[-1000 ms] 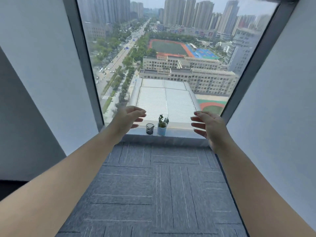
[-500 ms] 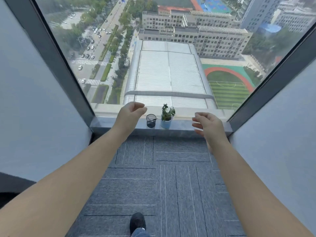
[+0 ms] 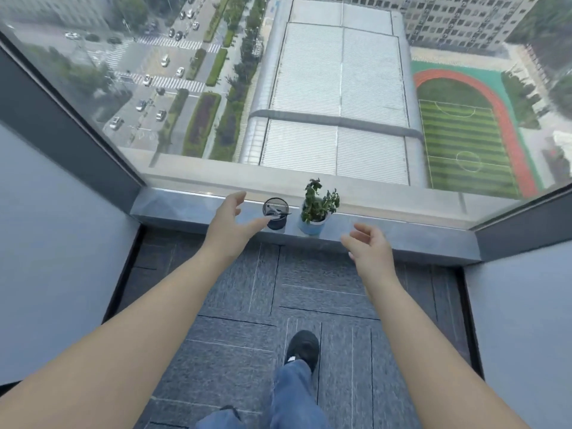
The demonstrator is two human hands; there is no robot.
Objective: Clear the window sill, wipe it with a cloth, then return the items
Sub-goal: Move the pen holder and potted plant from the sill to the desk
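A grey window sill [image 3: 418, 235] runs along the foot of a large window. On it stand a dark mesh pen cup [image 3: 275, 213] with a few pens inside and, just to its right, a small green plant in a light blue pot [image 3: 315, 216]. My left hand [image 3: 230, 226] is open just left of the pen cup, fingers spread, thumb tip close to its side. My right hand [image 3: 368, 244] hangs open in front of the sill, a little right of the plant pot and apart from it. No cloth is in view.
Pale walls close in on the left [image 3: 62, 243] and right [image 3: 526, 305], forming a narrow alcove. Grey carpet tiles [image 3: 241, 305] cover the floor. My black shoe [image 3: 303, 346] and jeans leg are stepping forward below. The window glass [image 3: 309, 88] rises straight from the sill.
I have walked closer and the view has tilted down onto the sill. Both hands have reached forward; the left now nears the pen cup, the right nears the plant pot.
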